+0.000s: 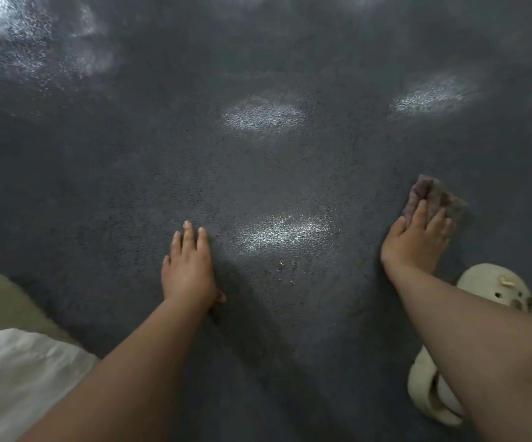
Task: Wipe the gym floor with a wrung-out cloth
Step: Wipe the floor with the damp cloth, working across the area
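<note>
Mid-wipe on the gym floor (258, 173), dark speckled surface, glossy patches that could be damp film or just light glare, can't tell which. Cloth (434, 196) is a small brownish-purple wad lying on the floor at the right, just ahead of a pale clog (494, 291). Right hand (418, 234) lies flat on the near part of the cloth, fingers straight, pressing it down; grip is released, nothing clenched, far edge of the cloth pokes out past the fingertips. Left hand (188, 269) is flat on bare floor near centre, well apart from the cloth, fingers straight, also released, looks like it's bracing body weight. White garment (19, 378) at lower left. To do this step well, my read: keep the palm centred over the cloth so pressure spreads evenly, not just under the fingertips. The cloth looks bunched, so flatten it out for more contact area. Sweep in overlapping passes from the right toward the centre patch, so no strip gets skipped. Keep weight on the left hand, light steady load on the right. Risk: flat palm with no pinch means the cloth can slip out or roll up on the textured floor. Re-fold to a fresh face when it drags.
</note>
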Motion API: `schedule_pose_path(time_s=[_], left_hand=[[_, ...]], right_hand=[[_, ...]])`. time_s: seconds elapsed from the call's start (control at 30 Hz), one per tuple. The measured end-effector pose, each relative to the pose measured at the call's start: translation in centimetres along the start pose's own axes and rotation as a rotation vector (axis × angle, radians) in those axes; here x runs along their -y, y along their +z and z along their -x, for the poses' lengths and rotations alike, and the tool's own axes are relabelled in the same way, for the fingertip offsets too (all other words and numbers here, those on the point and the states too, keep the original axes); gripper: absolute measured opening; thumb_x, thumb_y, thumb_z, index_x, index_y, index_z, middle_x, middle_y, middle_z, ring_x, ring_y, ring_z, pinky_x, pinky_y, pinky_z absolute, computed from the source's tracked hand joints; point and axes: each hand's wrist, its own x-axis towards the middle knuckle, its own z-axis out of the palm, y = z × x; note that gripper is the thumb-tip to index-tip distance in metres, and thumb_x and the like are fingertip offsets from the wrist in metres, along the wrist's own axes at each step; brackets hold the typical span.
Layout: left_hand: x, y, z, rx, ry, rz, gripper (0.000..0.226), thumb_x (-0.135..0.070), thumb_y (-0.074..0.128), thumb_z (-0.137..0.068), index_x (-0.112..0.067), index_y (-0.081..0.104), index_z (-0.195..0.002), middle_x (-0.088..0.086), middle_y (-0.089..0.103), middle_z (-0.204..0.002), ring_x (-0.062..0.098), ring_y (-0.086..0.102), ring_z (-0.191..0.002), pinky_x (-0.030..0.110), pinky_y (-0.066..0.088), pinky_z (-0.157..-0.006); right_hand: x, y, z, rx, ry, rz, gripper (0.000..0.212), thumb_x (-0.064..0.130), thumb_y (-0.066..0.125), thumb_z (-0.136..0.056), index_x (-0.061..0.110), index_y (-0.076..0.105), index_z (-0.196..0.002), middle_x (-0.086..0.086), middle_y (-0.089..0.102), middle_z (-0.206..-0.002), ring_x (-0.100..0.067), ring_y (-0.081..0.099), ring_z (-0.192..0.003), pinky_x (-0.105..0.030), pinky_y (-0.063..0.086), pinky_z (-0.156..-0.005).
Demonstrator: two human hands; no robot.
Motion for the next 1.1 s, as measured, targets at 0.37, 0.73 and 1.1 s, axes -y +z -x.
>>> schedule_pose_path(time_s=[0.37,0.73,1.1], left_hand=[[0.3,0.2,0.1,-0.033,0.015,0.002,0.127,-0.037,0.085,-0.064,-0.017,-0.006,-0.151,0.002,-0.017,-0.158,0.022,-0.009,-0.146,0.038,0.016,-0.117],[3.7,1.9,1.6,-0.116,0.007,0.025,0.113,-0.063,0.064,-0.074,-0.018,-0.005,-0.151,0.005,-0.017,-0.157,0.021,-0.009,-0.146,0.034,0.006,-0.117],[9.2,0.9,1.3,-0.089,-0.295,0.307,0.103,-0.052,0.066,-0.08,-0.024,-0.003,-0.151,0.005,-0.013,-0.158,0.026,-0.007,-0.145,0.048,0.008,-0.117]], right_hand=[[6.7,1.6,5.8,0.089,0.093,-0.045,0.057,0.034,0.036,-0.098,0.028,0.017,-0.151,-0.01,0.003,-0.159,-0.035,0.001,-0.145,-0.054,0.005,-0.113],[11.5,5.6,15.4,0.338,-1.272,0.261,0.055,0.043,0.035,-0.082,0.026,0.059,-0.128,-0.01,0.053,-0.137,-0.035,0.05,-0.125,-0.048,0.033,-0.105],[19.0,4.4,11.5,0.253,-0.683,0.168,0.055,0.038,0.027,-0.1,0.03,0.009,-0.152,-0.007,-0.005,-0.16,-0.028,-0.007,-0.146,-0.045,-0.005,-0.116]])
